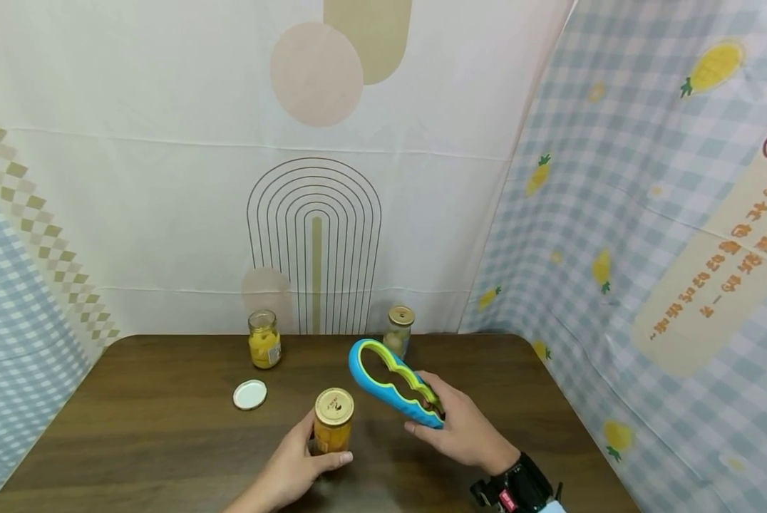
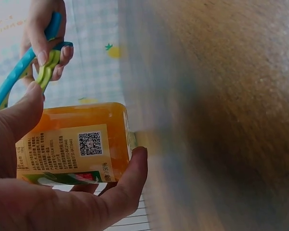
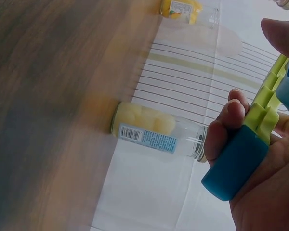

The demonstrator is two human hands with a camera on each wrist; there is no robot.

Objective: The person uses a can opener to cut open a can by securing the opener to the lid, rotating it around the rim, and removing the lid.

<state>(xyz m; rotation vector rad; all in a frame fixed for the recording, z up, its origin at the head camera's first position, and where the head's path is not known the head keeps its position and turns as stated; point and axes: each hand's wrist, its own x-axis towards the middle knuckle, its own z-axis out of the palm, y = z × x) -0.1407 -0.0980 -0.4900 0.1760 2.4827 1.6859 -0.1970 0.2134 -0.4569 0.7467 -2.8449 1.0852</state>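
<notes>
My left hand point(image 1: 291, 459) grips a jar of orange fruit point(image 1: 333, 420) with a gold lid, thumb on one side and fingers round the other. Its label with a QR code faces the left wrist camera point(image 2: 67, 149). In my right hand point(image 1: 463, 427) is a blue and green jar opener point(image 1: 390, 381), held by its handle end. The opener's wavy green inner edges form a long loop that points up and left, to the right of the jar's lid and apart from it. Fingers wrap the handles in the right wrist view.
An open jar of yellow fruit point(image 1: 264, 342) stands at the back left, with a white lid point(image 1: 250, 394) lying in front of it. Behind the opener stands a lidded jar of pale fruit point(image 1: 399, 329). A patterned cloth point(image 1: 422, 214) hangs along the table's back edge.
</notes>
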